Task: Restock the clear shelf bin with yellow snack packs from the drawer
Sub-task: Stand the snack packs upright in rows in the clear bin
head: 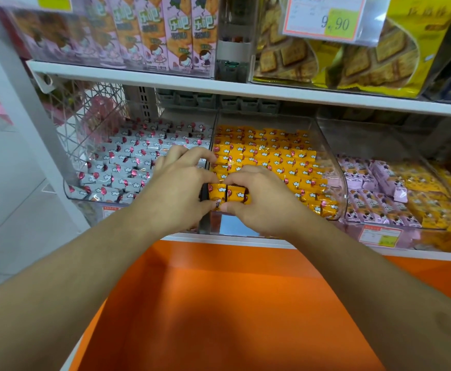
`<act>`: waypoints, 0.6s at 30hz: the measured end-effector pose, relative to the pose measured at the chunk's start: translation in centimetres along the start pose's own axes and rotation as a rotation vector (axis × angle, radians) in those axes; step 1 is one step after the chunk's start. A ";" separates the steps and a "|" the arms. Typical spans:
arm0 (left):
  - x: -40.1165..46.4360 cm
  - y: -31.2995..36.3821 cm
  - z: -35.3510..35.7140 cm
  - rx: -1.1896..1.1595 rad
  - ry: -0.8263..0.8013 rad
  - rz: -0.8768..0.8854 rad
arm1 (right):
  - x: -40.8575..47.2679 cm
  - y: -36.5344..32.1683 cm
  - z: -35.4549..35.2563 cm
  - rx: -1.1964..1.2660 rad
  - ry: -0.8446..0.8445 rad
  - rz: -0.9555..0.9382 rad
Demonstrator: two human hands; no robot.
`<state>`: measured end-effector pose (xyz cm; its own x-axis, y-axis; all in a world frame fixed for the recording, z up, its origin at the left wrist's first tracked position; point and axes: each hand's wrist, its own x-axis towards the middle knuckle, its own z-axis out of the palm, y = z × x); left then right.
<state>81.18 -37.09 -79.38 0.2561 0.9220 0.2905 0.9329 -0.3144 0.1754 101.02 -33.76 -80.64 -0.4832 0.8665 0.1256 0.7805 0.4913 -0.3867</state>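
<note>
Both hands, left (177, 188) and right (262, 199), pinch yellow packs (228, 194) at the bin (336, 167) front (seemingly squaring the row so it sits flush)

Bright, even overhead store light — no harsh contrast. Soft arm shadows fall on the orange drawer front (219, 303). Glare streaks on the clear shelf bin (334, 167) wall and on the price tag sleeve (328, 20). Strong wide-angle bowing at edges; the white shelf (272, 89) curves. Upper corners and forearms soft, approx. out of focus — centre sharp.
</note>
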 end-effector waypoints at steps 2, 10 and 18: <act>0.1 0.1 0.0 -0.005 -0.008 -0.001 | 0.0 0.0 0.2 0.000 0.021 -0.006; 0.0 0.5 1.4 -0.158 0.120 -0.050 | -0.2 0.1 -0.3 -0.014 0.117 -0.043; -0.7 -0.3 1.9 -0.156 0.136 -0.022 | -0.4 -0.4 0.0 -0.206 0.156 -0.123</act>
<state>81.22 -37.27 -81.42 0.1899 0.8931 0.4079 0.8846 -0.3359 0.3235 100.93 -34.33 -80.57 -0.5250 0.7946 0.3049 0.7917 0.5874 -0.1677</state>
